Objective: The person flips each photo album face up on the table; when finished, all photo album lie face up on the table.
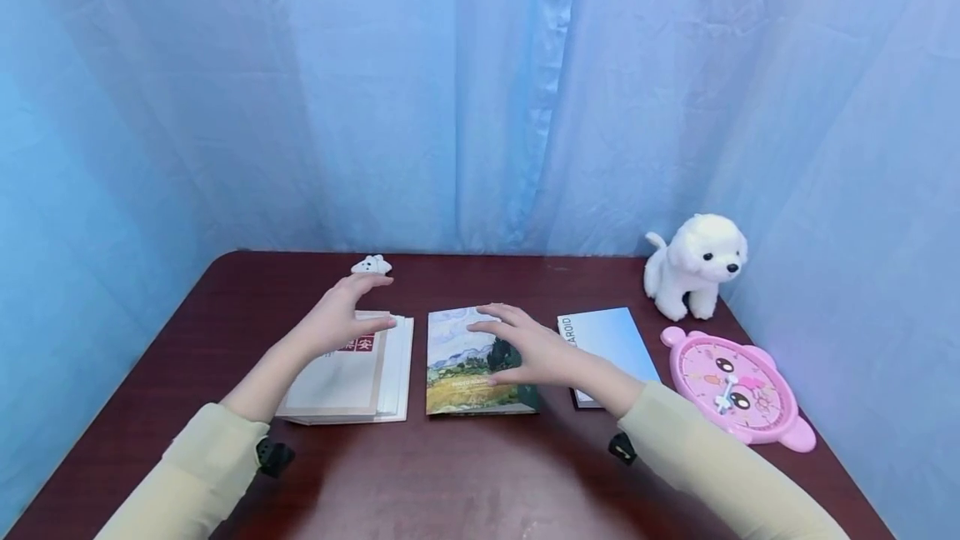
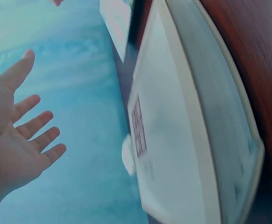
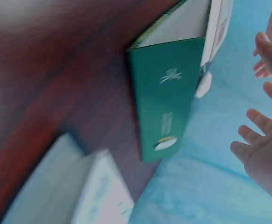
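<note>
My left hand [image 1: 337,323] hovers over a thick pale book [image 1: 330,390] with a dark red title block, fingers spread and holding nothing. The left wrist view shows the open palm [image 2: 19,140] apart from that book [image 2: 168,116] and its page edges. Over the middle of the table, my right hand [image 1: 528,348] is held above a book with a painted landscape cover [image 1: 453,361]; its fingers are parted with nothing between them. In the right wrist view this book's green spine [image 3: 161,93] faces the camera, and the right hand [image 3: 269,144] is beside it.
A book with a blue and white cover [image 1: 618,348] lies right of the middle one, partly behind the right forearm. Farther right are a pink clock [image 1: 738,398] and a white plush dog [image 1: 697,265]. A small white toy [image 1: 371,264] sits at the back edge.
</note>
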Action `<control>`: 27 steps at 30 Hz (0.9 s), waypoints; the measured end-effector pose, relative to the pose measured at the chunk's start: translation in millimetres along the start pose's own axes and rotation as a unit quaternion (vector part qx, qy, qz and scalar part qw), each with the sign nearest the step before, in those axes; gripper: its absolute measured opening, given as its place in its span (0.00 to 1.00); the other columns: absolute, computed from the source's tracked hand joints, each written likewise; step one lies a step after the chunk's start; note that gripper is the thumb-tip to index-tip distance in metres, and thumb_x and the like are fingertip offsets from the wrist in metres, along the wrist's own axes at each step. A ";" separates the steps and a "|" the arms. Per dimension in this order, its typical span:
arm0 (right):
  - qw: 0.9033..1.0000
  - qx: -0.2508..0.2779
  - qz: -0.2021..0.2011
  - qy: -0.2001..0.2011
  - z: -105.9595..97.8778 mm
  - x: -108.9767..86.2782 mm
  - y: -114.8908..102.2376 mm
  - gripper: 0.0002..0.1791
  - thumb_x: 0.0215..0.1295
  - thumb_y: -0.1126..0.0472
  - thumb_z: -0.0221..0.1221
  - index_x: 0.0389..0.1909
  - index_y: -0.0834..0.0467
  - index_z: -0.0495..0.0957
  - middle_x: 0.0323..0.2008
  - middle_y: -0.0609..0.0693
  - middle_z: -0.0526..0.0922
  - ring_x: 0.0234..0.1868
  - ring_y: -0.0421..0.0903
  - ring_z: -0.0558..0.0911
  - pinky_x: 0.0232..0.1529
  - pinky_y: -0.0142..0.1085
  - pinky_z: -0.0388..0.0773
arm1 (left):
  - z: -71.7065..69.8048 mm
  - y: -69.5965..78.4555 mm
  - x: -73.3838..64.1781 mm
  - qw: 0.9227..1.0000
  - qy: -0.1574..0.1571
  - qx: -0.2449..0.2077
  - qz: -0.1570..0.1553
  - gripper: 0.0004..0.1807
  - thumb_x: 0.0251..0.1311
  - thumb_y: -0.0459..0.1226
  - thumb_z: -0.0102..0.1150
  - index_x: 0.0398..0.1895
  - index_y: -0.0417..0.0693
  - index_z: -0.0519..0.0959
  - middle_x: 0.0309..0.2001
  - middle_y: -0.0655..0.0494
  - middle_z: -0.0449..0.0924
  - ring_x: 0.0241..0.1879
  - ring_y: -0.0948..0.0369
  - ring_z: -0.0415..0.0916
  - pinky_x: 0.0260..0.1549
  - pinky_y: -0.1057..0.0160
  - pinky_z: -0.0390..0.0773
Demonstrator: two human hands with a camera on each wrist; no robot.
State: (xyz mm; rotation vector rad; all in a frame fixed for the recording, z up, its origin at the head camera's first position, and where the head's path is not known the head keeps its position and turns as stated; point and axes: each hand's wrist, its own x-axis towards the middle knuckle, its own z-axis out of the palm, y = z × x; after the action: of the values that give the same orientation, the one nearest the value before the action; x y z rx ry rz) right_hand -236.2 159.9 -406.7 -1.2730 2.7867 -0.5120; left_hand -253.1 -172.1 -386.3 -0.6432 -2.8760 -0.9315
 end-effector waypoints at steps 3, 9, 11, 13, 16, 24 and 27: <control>1.000 0.018 0.010 0.016 0.8 -15.3 9.4 0.42 0.53 0.45 0.68 0.68 0.45 0.62 0.72 0.53 0.55 0.72 0.52 0.55 0.61 0.52 0.67 | 8.9 9.7 4.6 1.000 0.009 -0.016 0.014 0.38 0.54 0.50 0.66 0.67 0.49 0.66 0.68 0.47 0.62 0.69 0.47 0.54 0.61 0.41 0.60; 0.997 0.057 0.041 0.045 2.2 -43.4 25.0 0.42 0.52 0.48 0.69 0.68 0.49 0.63 0.71 0.54 0.57 0.69 0.55 0.60 0.59 0.55 0.67 | 30.7 27.1 14.9 0.998 -0.004 -0.055 0.039 0.39 0.53 0.50 0.66 0.68 0.50 0.65 0.70 0.49 0.59 0.69 0.49 0.55 0.62 0.44 0.61; 0.995 0.060 0.046 0.058 2.9 -51.0 28.4 0.42 0.51 0.49 0.69 0.68 0.49 0.64 0.70 0.54 0.58 0.69 0.55 0.61 0.60 0.55 0.66 | 38.5 32.1 18.5 0.997 -0.008 -0.063 0.039 0.39 0.54 0.50 0.66 0.68 0.50 0.65 0.70 0.50 0.59 0.69 0.49 0.55 0.62 0.44 0.61; 0.995 0.060 0.051 0.068 4.4 -58.0 31.3 0.43 0.51 0.49 0.70 0.68 0.48 0.63 0.70 0.53 0.59 0.69 0.56 0.61 0.60 0.55 0.66 | 46.2 36.5 22.6 0.997 -0.012 -0.073 0.039 0.39 0.54 0.49 0.66 0.68 0.50 0.64 0.70 0.50 0.59 0.69 0.49 0.54 0.62 0.43 0.60; 0.994 0.055 0.061 0.073 8.5 -66.6 34.6 0.44 0.50 0.48 0.70 0.69 0.47 0.62 0.70 0.53 0.60 0.69 0.56 0.61 0.60 0.56 0.66 | 57.4 42.7 29.5 0.995 -0.024 -0.085 0.038 0.39 0.54 0.50 0.65 0.69 0.52 0.64 0.71 0.50 0.57 0.70 0.50 0.53 0.63 0.43 0.60; 0.995 0.060 0.065 0.039 24.1 -72.0 38.8 0.49 0.49 0.40 0.68 0.70 0.55 0.60 0.69 0.58 0.60 0.70 0.58 0.59 0.61 0.56 0.64 | 89.2 51.7 50.7 0.992 -0.054 -0.101 0.051 0.40 0.52 0.49 0.68 0.69 0.52 0.64 0.70 0.51 0.59 0.70 0.51 0.54 0.64 0.45 0.59; 0.996 0.051 0.064 0.025 27.4 -69.4 38.7 0.50 0.49 0.38 0.68 0.70 0.55 0.59 0.69 0.59 0.60 0.70 0.58 0.58 0.62 0.56 0.64 | 99.7 53.0 58.6 0.992 -0.065 -0.089 0.058 0.41 0.52 0.49 0.68 0.69 0.52 0.64 0.69 0.51 0.61 0.69 0.51 0.55 0.64 0.47 0.60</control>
State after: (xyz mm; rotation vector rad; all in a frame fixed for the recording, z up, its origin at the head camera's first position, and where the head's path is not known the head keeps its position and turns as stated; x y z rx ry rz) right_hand -213.8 227.2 -451.8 -1.0683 2.8178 -0.6760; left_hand -277.4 -54.6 -428.5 -0.9074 -2.8491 -1.1785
